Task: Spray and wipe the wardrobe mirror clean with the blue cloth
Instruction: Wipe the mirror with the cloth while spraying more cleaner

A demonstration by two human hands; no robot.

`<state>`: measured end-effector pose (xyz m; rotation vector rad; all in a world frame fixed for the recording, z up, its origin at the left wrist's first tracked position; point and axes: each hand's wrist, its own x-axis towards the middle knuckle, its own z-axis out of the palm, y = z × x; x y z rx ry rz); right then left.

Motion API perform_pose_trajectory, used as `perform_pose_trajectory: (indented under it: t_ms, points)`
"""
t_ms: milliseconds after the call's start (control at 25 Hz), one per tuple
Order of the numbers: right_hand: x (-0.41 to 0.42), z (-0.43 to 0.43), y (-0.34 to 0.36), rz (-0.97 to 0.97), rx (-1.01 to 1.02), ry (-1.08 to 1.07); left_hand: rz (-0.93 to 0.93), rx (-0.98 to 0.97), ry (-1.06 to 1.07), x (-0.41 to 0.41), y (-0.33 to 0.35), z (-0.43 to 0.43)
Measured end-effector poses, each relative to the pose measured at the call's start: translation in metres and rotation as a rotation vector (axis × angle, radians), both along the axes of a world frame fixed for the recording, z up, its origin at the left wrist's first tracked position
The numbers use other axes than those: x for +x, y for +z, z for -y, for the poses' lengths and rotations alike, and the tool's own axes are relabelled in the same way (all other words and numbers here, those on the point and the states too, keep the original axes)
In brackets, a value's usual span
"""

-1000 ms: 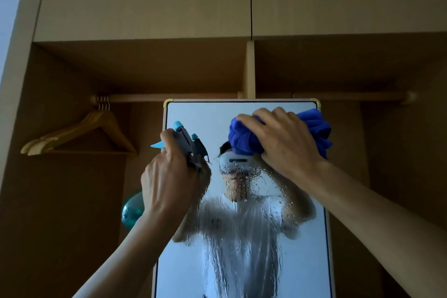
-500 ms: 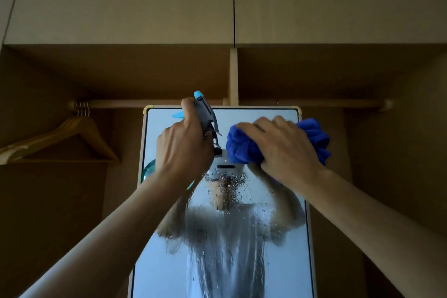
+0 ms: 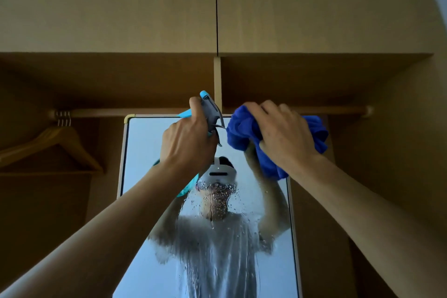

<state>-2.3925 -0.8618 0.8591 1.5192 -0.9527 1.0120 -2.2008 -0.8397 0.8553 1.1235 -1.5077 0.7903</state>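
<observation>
I judge wiping is under way: my right hand (image 3: 283,133), raised high, clutches the bunched blue cloth (image 3: 242,130) in curled fingers at the mirror (image 3: 145,152)'s top edge. Just beside it, my left hand (image 3: 187,143) grips the spray bottle (image 3: 210,110). The next move calls for a firm stroke down through the droplets below.

Both arms reach upward, left hand (image 3: 187,144) and right hand (image 3: 286,139) side by side, fingers curled gripping.

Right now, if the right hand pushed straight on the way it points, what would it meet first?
The right hand grips the bunched blue cloth, so the cloth leads; it would press into the top right of the white-framed wardrobe mirror. Whether it already touches the glass is unclear.
</observation>
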Motion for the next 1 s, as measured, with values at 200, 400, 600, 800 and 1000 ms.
perform_pose_trajectory:
  t_ms: [200, 400, 600, 800, 1000]
  points:
    - [-0.007, 0.003, 0.004, 0.008, 0.006, 0.035, 0.0, -0.024, 0.0, 0.001, 0.01, 0.006]
    - [-0.01, 0.008, -0.036, -0.01, -0.024, 0.108, -0.002, -0.028, -0.02, 0.003, 0.01, 0.012]
    - [-0.011, 0.01, -0.075, -0.03, 0.013, 0.098, -0.005, -0.012, 0.003, -0.002, 0.001, 0.01]
    - [-0.011, 0.001, -0.07, 0.035, 0.122, 0.098, -0.005, -0.012, -0.007, -0.001, -0.019, 0.002]
    - [-0.008, -0.006, -0.041, 0.213, 0.139, 0.133, -0.105, 0.004, 0.036, 0.033, -0.043, -0.011]
